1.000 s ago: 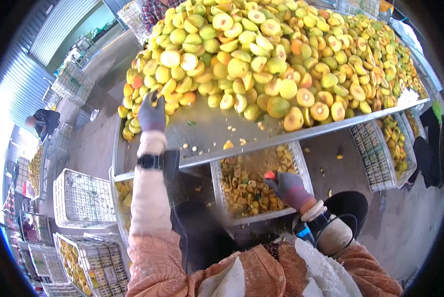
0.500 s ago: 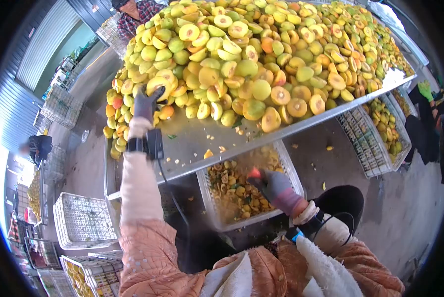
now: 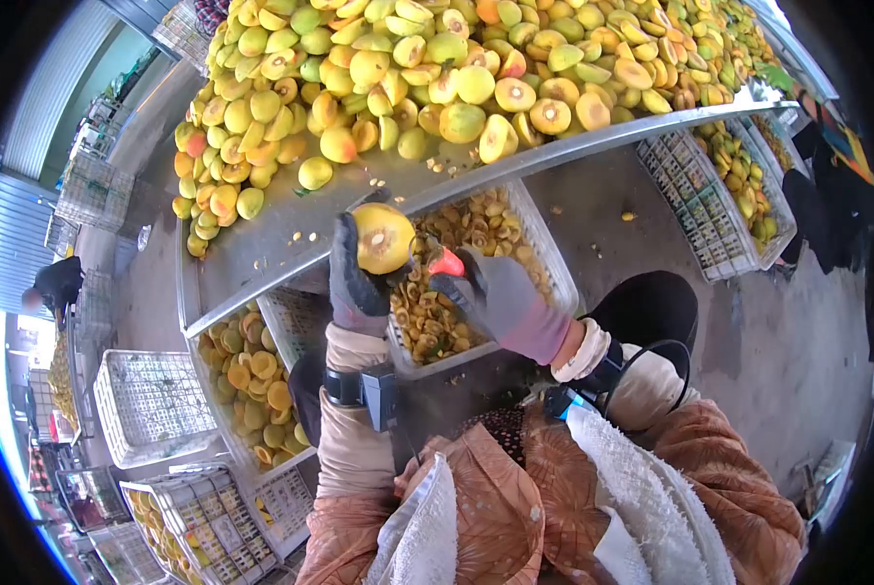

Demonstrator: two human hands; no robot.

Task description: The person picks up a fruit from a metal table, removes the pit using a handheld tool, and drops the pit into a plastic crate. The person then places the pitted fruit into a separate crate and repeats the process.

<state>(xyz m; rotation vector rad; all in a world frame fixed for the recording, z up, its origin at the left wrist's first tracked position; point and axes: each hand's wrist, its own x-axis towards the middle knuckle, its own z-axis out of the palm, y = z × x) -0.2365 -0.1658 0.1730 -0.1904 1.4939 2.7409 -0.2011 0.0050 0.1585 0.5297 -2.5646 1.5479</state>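
Note:
My left hand (image 3: 357,283), in a grey and black glove, is closed around a yellow peach half (image 3: 383,239), its cut face and pit area turned up. Close beside it, my gloved right hand (image 3: 510,302) grips a small red-handled tool (image 3: 446,261); its working end is too small to make out. Below both hands stands a white crate (image 3: 546,234) containing peach scraps and pits (image 3: 427,317). Beyond them, a large heap of peach halves (image 3: 437,68) covers much of the metal table (image 3: 276,258).
At lower left, a crate holds peach halves (image 3: 252,385). A white crate (image 3: 154,405) stands farther left, near a stacked crate (image 3: 203,517). Another filled crate (image 3: 710,210) is under the table's right side, beside a co-worker's green glove (image 3: 776,76). Another person (image 3: 58,283) stands far left.
My left hand has drawn back from the heap with a peach half, to the front of my body. My right hand has risen slightly and moved left toward it, still gripping the tool.

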